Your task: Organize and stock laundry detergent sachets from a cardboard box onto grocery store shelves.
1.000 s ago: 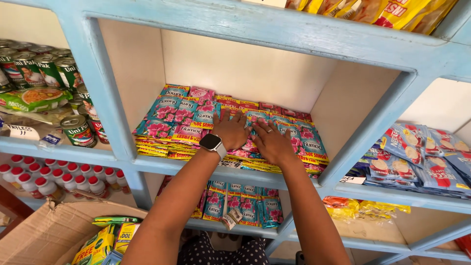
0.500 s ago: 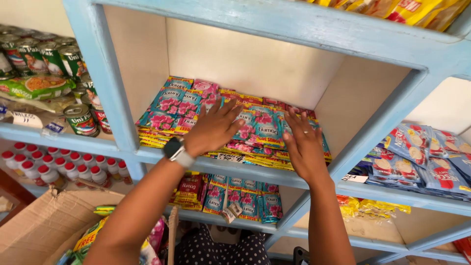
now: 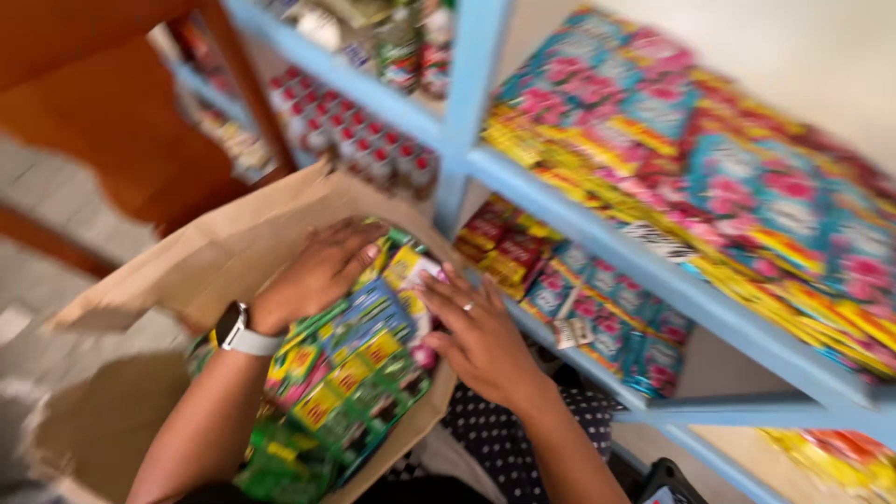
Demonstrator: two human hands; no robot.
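Observation:
Both my hands are down in an open cardboard box point(image 3: 233, 245) full of colourful flat packets point(image 3: 359, 359), green, yellow and blue. My left hand point(image 3: 313, 273), with a watch on the wrist, rests flat on the packets at the box's far side, fingers spread. My right hand point(image 3: 476, 334), with a ring, lies on the packets at the box's right edge, fingers apart. The view is motion-blurred, so I cannot tell whether either hand grips a packet.
A light blue shelf frame point(image 3: 597, 238) stands to the right, stacked with pink and teal packets point(image 3: 737, 187). More packets point(image 3: 569, 303) lie on the shelf below. Small red-capped bottles point(image 3: 359, 140) line the left bay. A brown wooden piece point(image 3: 131, 121) stands at the left.
Both hands have left the stacked packets on the shelf and come down into the cardboard box. My view has swung down and left.

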